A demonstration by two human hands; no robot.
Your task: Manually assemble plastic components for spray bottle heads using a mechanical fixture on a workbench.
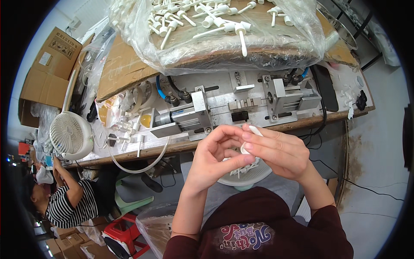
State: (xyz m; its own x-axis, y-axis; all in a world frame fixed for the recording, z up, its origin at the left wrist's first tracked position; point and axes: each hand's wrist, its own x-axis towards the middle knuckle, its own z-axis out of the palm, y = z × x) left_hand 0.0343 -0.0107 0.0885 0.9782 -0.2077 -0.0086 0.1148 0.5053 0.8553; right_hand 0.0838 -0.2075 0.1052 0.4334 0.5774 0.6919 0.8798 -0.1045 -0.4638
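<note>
Two bare hands meet above the near edge of one bench [174, 150]. The right hand [282, 153] pinches a white piece [256, 131] between its fingers; the left hand [211, 157] curls loosely just beside it, thumb stretched out below, and whether it grips anything I cannot tell.

Below the hands sits one pale bowl [254, 178] with more white pieces, partly hidden and too many to count. On the bench stand two metal clamps [293, 97], left and right, with one small metal block [244, 103] between them. Two blue hoses show, one by each clamp. One black phone [326, 88] lies beside the right clamp, and one white fan [71, 134] stands at the left. Beyond the clamps, dozens of white caps with sticks [215, 19] lie heaped on clear plastic.

One co-worker in stripes [71, 205] sits at the far left, near one red stool [129, 235].

The held piece is smooth, plain white and slim, its blunt tip pointing up and away; fingers cover its middle.
</note>
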